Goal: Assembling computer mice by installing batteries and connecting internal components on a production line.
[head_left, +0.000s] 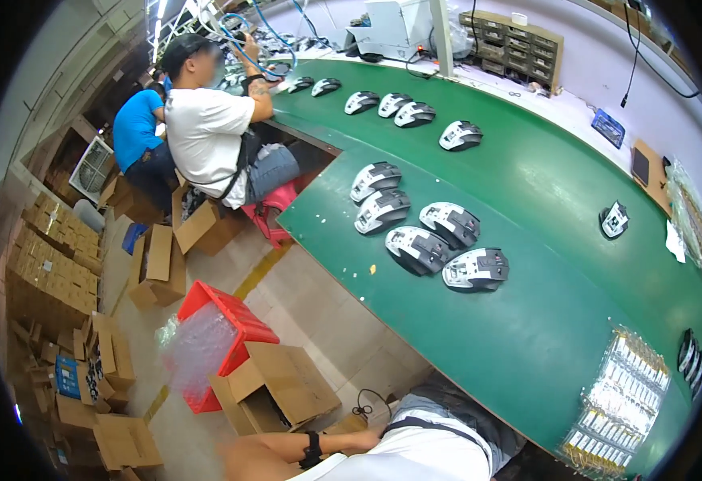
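My left hand rests by my waist, the elbow bent out to the side and a black band round the wrist. Its fingers are too indistinct to read. My right hand is out of view. On the green table before me lies a group of white-and-black computer mice, their top covers apparently off. More mice sit in a loose row along the far part. One mouse lies alone at the right. Near the right corner rests a sheet of small white components with wire leads.
Dark curved parts lie at the right rim. Left on the floor are a red crate with clear plastic and an open carton. Two co-workers sit at the far left. A drawer cabinet stands at the back.
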Action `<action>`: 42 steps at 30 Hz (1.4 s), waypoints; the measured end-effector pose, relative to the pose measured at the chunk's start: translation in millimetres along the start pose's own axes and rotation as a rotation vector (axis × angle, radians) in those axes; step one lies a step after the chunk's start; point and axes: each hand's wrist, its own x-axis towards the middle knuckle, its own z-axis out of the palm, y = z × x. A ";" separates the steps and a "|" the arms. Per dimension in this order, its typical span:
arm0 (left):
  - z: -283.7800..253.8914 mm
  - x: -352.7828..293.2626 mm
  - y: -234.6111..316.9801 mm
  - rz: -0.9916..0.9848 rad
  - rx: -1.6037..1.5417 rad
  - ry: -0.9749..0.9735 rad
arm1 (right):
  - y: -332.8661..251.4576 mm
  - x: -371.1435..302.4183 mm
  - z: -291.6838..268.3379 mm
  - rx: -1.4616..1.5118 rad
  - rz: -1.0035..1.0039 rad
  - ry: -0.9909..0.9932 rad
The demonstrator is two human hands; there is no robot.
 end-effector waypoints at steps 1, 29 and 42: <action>-3.7 -3.0 15.2 0.019 -0.037 -0.065 | 11.5 0.0 5.9 -0.007 0.007 -0.008; -105.3 20.2 143.9 -0.290 0.455 -0.845 | -86.3 34.2 -113.0 -0.130 -0.094 -0.482; -147.2 -103.5 479.9 0.576 0.766 -0.907 | -317.5 57.2 -297.9 0.434 -0.541 -0.314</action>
